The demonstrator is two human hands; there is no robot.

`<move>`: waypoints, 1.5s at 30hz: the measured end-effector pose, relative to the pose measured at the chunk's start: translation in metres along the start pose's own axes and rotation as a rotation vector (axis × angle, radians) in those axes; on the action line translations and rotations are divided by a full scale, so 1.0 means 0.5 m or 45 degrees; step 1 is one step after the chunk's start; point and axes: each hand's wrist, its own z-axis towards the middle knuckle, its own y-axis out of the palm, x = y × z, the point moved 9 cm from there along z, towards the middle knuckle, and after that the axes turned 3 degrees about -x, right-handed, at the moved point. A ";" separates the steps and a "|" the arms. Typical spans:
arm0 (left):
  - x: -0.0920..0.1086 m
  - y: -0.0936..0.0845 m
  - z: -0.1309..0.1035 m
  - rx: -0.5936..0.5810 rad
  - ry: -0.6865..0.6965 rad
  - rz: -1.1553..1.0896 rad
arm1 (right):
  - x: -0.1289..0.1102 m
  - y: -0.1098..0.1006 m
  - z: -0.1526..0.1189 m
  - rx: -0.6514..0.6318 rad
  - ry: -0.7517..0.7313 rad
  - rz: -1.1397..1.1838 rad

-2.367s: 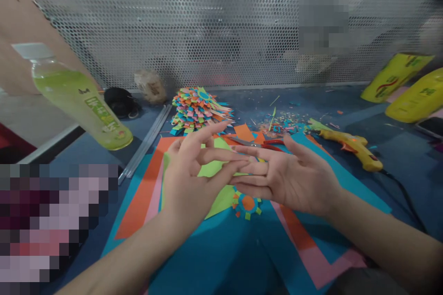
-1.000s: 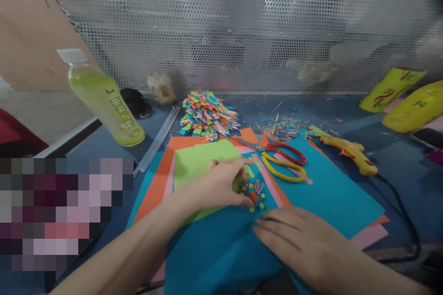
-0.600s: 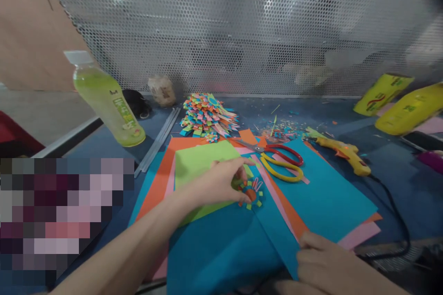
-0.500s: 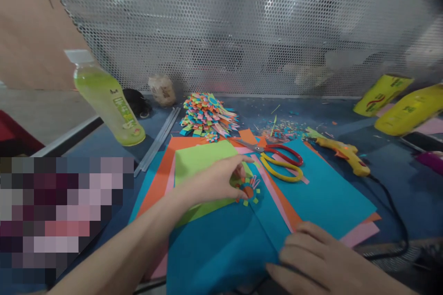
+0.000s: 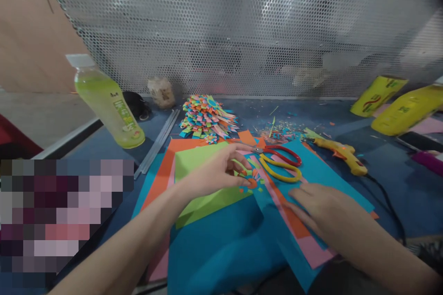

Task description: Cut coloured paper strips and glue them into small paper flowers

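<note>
My left hand [image 5: 226,170] is over the light green sheet [image 5: 194,207], its thumb and fingers curved at the left side of a small paper flower [image 5: 252,183] with an orange centre. Whether the fingertips pinch the flower is hard to make out. My right hand [image 5: 311,205] lies on blue, orange and pink paper strips [image 5: 294,216] at the right, its thumb and fingers apart. Just beyond the flower rest scissors [image 5: 282,170] with one red and one yellow handle. Large blue sheets [image 5: 214,249] lie beneath.
Behind the sheets stands a pile of fringed paper flowers [image 5: 207,117], with paper scraps [image 5: 282,131] beside it. A yellow glue gun [image 5: 342,153] with a black cord is at the right. A green drink bottle [image 5: 109,106] and clear sticks [image 5: 159,140] are at the left.
My right hand has moved up and forward onto the strips, which have shifted and spread toward the front edge. My left hand and the flower have moved slightly up.
</note>
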 end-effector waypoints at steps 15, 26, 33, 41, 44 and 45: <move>0.007 -0.006 0.001 0.011 0.092 -0.141 | 0.002 -0.009 0.029 0.049 -0.097 0.522; -0.021 -0.021 0.009 0.097 0.042 0.012 | 0.048 0.017 0.041 0.108 -0.054 0.170; -0.020 -0.039 0.006 0.223 -0.016 -0.001 | 0.020 0.031 0.038 0.205 -0.126 -0.066; -0.026 -0.043 0.006 0.267 -0.033 0.008 | -0.012 0.008 0.031 0.350 -0.190 -0.234; -0.029 -0.049 0.005 0.293 -0.034 0.012 | 0.019 0.008 0.025 0.304 -0.105 -0.052; -0.028 -0.050 0.005 0.298 -0.024 0.009 | 0.034 0.008 0.021 0.288 -0.050 0.018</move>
